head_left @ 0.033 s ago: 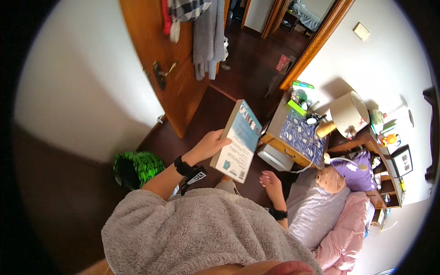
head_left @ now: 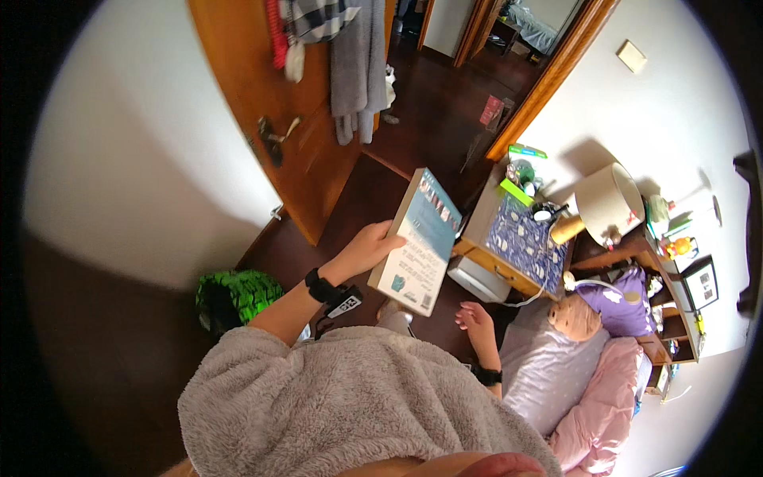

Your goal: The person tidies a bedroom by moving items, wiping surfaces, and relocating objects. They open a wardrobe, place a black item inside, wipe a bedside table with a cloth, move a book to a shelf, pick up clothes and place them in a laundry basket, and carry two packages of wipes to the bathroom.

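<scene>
Left hand [head_left: 367, 248] observed gripping a thick paperback book [head_left: 421, 246] by its near-left edge, thumb laid over the cover. The book is held tilted in mid-air before the wearer, above the dark floor [head_left: 306, 274], its barcoded side facing up: blue at the top, whitish below. Right hand [head_left: 475, 318] is released, fingers loosely bent, apart from the book and near the bed [head_left: 540, 358]. Both wrists carry black bands. Beyond the book stands a wooden nightstand [head_left: 482, 256] with a blue-and-white patterned cloth [head_left: 520, 242] and a cream-shaded lamp [head_left: 608, 197]. A pink quilt [head_left: 596, 401] and a purple cushion [head_left: 628, 298] lie on the bed. At left, a green-and-black bag [head_left: 246, 294] rests on the floor near the wooden door [head_left: 318, 179].
</scene>
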The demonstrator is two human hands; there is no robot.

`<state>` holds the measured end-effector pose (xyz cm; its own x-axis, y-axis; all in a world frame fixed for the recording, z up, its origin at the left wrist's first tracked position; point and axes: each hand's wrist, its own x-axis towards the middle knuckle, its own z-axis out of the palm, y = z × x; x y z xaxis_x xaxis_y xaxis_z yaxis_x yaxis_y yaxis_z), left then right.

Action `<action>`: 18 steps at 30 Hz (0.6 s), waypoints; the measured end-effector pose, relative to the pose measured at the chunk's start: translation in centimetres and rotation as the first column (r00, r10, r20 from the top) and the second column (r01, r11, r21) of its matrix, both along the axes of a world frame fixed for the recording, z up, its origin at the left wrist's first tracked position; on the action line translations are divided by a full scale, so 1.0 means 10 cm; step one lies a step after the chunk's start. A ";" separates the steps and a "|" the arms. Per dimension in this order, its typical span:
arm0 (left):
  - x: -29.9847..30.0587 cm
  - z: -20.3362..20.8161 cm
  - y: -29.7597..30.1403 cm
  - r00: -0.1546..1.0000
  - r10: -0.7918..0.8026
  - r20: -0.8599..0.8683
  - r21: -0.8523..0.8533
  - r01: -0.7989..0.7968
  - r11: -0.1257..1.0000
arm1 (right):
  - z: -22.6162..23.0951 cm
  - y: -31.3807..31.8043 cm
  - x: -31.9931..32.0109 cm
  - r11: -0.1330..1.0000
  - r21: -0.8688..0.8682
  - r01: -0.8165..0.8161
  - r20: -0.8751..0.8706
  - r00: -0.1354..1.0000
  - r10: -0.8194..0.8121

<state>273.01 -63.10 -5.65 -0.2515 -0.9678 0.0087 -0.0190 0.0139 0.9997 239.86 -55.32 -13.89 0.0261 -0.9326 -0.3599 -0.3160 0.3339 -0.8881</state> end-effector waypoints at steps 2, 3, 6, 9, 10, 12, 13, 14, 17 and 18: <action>-0.03 0.06 -0.87 0.998 0.016 -0.058 0.015 -0.015 1.000 | -0.10 -0.71 -0.11 0.999 0.034 0.036 0.176 0.984 -0.041; -0.04 0.07 -1.22 0.997 0.034 -0.066 0.041 -0.031 0.999 | -0.11 -1.05 -0.14 0.998 0.051 0.047 0.240 0.969 -0.058; -0.08 0.16 -2.14 0.989 0.146 -0.019 0.043 -0.145 0.988 | -0.08 -2.21 0.06 0.982 0.191 -0.015 0.573 0.814 -0.099; 0.02 0.35 -2.93 0.969 0.237 0.071 0.064 -0.241 0.968 | 0.13 -3.59 0.45 0.969 0.162 -0.187 0.658 0.752 0.035; 0.12 0.42 -3.19 0.961 0.254 0.106 0.108 -0.265 0.958 | 0.18 -4.03 0.66 0.949 0.211 -0.236 0.728 0.686 0.009; 0.21 0.46 -3.73 0.953 0.300 0.028 0.184 -0.300 0.936 | 0.23 -4.89 1.02 0.912 0.302 -0.276 0.842 0.526 -0.120; 0.24 0.45 -4.01 0.946 0.323 0.014 0.205 -0.319 0.925 | 0.22 -5.25 1.21 0.885 0.351 -0.305 0.888 0.407 -0.212; 0.26 0.41 -4.32 0.936 0.351 -0.025 0.204 -0.339 0.919 | 0.20 -5.61 1.32 0.879 0.360 -0.314 0.897 0.375 -0.233; 0.28 0.23 -5.32 0.937 0.342 -0.077 0.205 -0.321 0.925 | 0.10 -6.67 1.48 0.930 0.304 -0.204 0.874 0.448 -0.188; 0.29 0.18 -5.67 0.943 0.324 -0.080 0.200 -0.303 0.932 | 0.09 -6.97 1.44 0.941 0.284 -0.185 0.878 0.444 -0.178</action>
